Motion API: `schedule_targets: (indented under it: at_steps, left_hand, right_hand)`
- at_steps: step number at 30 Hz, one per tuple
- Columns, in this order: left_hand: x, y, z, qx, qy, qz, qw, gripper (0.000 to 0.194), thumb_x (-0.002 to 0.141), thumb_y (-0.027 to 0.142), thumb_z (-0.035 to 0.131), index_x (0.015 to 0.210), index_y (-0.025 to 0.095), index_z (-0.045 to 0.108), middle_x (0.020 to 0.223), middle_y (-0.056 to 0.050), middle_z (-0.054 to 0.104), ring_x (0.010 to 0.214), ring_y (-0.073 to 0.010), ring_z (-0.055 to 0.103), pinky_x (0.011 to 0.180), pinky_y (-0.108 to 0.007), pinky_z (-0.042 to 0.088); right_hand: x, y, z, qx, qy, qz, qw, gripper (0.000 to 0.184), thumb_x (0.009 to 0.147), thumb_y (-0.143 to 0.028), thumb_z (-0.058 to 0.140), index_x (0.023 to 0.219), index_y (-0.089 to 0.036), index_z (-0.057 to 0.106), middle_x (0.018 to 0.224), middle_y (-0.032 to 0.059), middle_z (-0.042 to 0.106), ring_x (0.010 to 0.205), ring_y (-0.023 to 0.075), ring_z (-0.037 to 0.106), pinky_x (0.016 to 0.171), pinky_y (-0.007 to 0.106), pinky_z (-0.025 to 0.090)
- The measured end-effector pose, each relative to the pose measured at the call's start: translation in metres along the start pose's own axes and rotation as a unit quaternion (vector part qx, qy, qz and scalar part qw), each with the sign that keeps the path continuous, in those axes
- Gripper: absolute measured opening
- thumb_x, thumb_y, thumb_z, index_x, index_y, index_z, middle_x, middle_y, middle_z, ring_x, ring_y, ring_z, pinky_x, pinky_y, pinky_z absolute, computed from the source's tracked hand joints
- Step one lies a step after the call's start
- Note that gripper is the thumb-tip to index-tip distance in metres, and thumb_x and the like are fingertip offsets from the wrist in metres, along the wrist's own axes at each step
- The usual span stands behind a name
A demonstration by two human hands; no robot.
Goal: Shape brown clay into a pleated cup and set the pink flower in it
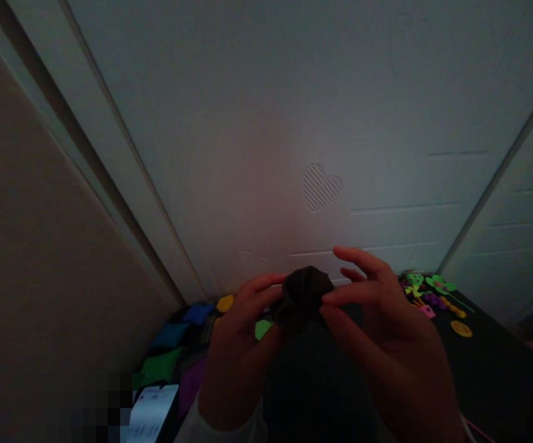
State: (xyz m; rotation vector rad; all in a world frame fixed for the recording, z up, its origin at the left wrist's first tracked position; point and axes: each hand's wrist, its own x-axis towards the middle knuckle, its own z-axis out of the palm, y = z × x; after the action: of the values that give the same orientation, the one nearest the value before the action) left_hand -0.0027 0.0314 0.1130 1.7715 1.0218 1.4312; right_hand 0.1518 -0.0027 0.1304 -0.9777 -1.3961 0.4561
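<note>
Between my two hands is a small dark brown or black bunched piece of fabric (304, 294), gathered into folds; the dim light hides its exact shape. My left hand (243, 341) grips it from the left, thumb below and fingers behind. On the other side, my right hand (386, 329) pinches its right edge between thumb and index finger. The remaining right fingers are raised and apart from the fabric. Both hands hold it above the dark table, in front of the white panel.
A black table (492, 363) lies below. At its left are a lit phone (153, 413), a green piece (161, 365), blue pieces (199, 314) and a purple piece (191, 384). Small colourful ornaments (432, 298) and a yellow disc (461, 328) lie right. A white panel (257, 135) stands behind.
</note>
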Motion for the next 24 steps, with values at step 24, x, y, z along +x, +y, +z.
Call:
schedule_targets:
  at_steps: [24]
  left_hand:
    - [-0.016, 0.032, -0.002, 0.385, 0.101, 0.313, 0.862, 0.028, 0.072, 0.008, 0.064, 0.097, 0.019, 0.059, 0.096, -0.003, 0.066, 0.102, -0.0206, 0.049, 0.091, -0.030, 0.041]
  right_hand:
    - [-0.002, -0.007, -0.017, -0.077, -0.020, -0.056, 0.995, 0.014, 0.080, -0.022, 0.061, 0.087, -0.034, 0.063, 0.126, -0.0072, 0.051, 0.119, 0.0142, 0.048, 0.098, 0.024, 0.042]
